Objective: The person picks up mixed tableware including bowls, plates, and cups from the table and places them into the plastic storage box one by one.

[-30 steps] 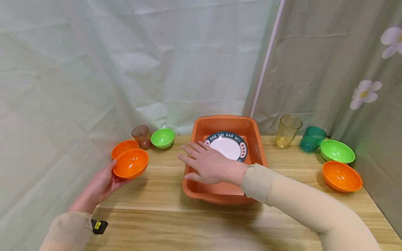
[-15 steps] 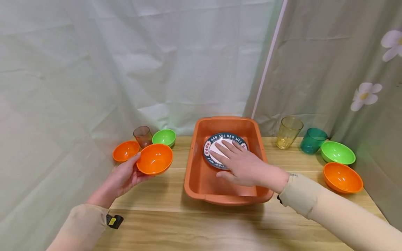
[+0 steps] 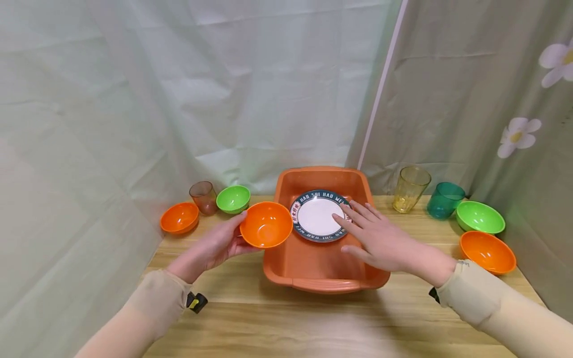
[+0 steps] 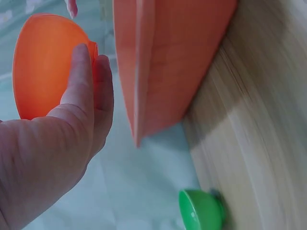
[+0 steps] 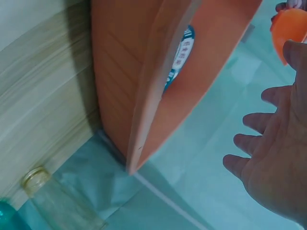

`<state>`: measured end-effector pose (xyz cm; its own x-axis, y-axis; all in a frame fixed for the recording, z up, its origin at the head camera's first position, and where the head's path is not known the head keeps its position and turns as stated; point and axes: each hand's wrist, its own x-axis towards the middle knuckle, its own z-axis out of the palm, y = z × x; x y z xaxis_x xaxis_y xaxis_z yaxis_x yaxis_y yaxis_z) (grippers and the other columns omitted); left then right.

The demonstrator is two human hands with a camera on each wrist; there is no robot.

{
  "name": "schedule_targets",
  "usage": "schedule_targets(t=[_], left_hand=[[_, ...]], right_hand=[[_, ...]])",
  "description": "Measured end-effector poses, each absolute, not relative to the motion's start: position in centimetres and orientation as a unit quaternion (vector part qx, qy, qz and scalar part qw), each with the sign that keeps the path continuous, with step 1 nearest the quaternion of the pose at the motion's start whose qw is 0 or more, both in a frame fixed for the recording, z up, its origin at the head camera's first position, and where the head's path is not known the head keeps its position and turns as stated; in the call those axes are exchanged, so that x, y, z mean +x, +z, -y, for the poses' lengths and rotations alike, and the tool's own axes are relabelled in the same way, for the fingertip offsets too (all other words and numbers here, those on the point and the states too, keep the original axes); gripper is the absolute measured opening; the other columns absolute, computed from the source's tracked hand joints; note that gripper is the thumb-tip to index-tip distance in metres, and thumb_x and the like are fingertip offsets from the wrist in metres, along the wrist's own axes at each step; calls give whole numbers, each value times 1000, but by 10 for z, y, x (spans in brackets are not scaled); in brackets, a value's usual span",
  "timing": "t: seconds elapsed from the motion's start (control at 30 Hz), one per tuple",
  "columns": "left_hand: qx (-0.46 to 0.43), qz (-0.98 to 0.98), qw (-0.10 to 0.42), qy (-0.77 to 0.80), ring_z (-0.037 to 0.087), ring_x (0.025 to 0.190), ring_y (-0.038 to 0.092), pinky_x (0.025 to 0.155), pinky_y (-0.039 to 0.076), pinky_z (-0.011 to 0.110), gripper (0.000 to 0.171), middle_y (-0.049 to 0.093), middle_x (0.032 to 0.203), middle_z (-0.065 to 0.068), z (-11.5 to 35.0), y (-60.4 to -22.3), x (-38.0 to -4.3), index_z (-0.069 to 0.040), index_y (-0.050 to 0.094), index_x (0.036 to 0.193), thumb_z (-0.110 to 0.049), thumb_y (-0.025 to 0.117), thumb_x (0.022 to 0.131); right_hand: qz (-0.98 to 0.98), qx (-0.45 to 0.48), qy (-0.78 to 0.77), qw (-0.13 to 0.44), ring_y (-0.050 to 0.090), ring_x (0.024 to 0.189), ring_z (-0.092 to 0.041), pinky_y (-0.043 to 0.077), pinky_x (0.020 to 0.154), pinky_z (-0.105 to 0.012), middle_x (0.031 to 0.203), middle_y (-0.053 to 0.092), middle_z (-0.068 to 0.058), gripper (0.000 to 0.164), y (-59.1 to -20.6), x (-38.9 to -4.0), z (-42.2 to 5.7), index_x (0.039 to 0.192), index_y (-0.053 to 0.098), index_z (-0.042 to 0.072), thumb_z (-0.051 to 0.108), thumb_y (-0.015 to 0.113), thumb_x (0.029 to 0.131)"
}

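Note:
My left hand (image 3: 224, 242) grips an orange bowl (image 3: 266, 224) by its left side, thumb at the rim and fingers underneath. The bowl is held up at the left edge of the orange-brown plastic basin (image 3: 322, 284). In the left wrist view the same bowl (image 4: 48, 67) shows from the side, with my thumb along it. Inside the basin lies a white plate (image 3: 319, 219) with a dark green lettered rim. My right hand (image 3: 380, 238) hovers over the basin's right side, fingers spread and holding nothing. The right wrist view shows those fingers (image 5: 256, 122) above the basin's wall (image 5: 144, 96).
At the left stand another orange bowl (image 3: 180, 219), a brown tumbler (image 3: 203, 198) and a green bowl (image 3: 234, 199). To the right are a yellow glass (image 3: 410, 190), a teal tumbler (image 3: 444, 201), a green bowl (image 3: 480, 217) and an orange bowl (image 3: 487, 252). Curtains (image 3: 268, 89) hang behind the wooden table (image 3: 286, 323).
My left hand has carried the orange bowl rightward from beside the other orange bowl to the basin's edge. My right hand has moved right across the basin, uncovering the plate.

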<state>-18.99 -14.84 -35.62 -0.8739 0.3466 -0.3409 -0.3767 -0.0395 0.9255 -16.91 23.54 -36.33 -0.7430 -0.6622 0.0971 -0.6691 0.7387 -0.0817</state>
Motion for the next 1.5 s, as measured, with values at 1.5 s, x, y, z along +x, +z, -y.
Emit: schedule_targets(t=[1.5], left_hand=[[32,-647,328,688,28,103,69,94,56,46,55,64,124,22,37,-361,-190,7,45,145,-38,37,112]], right_hand=[[943,313,84,78,28,149,-43,28,116,-64,162,36,-15,57,-374,-160,-274,157,42,8,25,59,105]])
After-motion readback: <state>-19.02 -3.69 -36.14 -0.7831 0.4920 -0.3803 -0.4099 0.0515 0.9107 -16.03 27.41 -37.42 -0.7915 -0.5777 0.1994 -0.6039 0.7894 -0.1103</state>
